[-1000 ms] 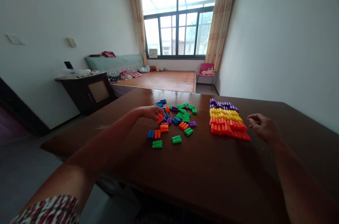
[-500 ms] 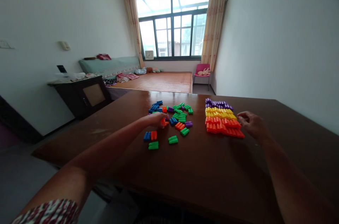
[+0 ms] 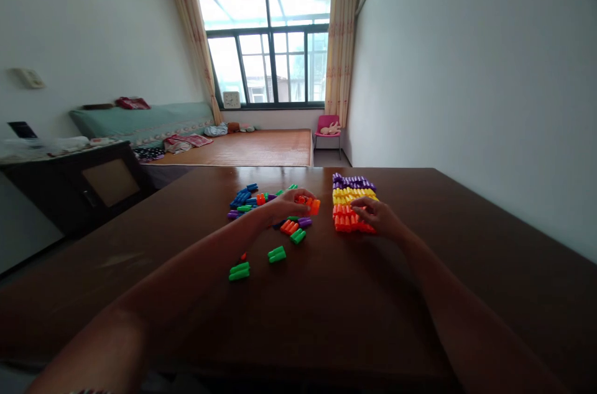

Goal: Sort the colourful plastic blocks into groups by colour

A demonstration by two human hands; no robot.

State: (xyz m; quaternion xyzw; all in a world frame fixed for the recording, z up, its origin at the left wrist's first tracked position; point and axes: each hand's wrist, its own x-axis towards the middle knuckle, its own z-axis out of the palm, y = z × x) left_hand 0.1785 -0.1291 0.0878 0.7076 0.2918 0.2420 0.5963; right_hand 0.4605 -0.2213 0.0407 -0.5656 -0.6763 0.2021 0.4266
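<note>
My left hand point(image 3: 290, 202) is closed on an orange plastic block point(image 3: 314, 205) made of joined tubes, held just above the table between the loose pile and the rows. Reaching over the right end of the orange block rows point(image 3: 345, 218) is my right hand point(image 3: 380, 217). Its thumb and fingers are bent and a little apart, with nothing visible between them. Yellow blocks point(image 3: 347, 196) and purple blocks point(image 3: 354, 183) form rows behind the orange ones. My left hand and forearm hide part of the loose pile, where blue blocks point(image 3: 241, 197) lie.
Loose green blocks point(image 3: 277, 254) lie nearer me on the brown table point(image 3: 317, 313), and a purple block point(image 3: 305, 222) rests by the pile. Beyond the table stand a bed point(image 3: 261, 144) and a pink chair point(image 3: 328, 122). A dark cabinet point(image 3: 69, 183) is at the left.
My left hand has lifted the orange block from the loose pile and carried it right. My right hand has moved left over the orange rows. The view has turned right.
</note>
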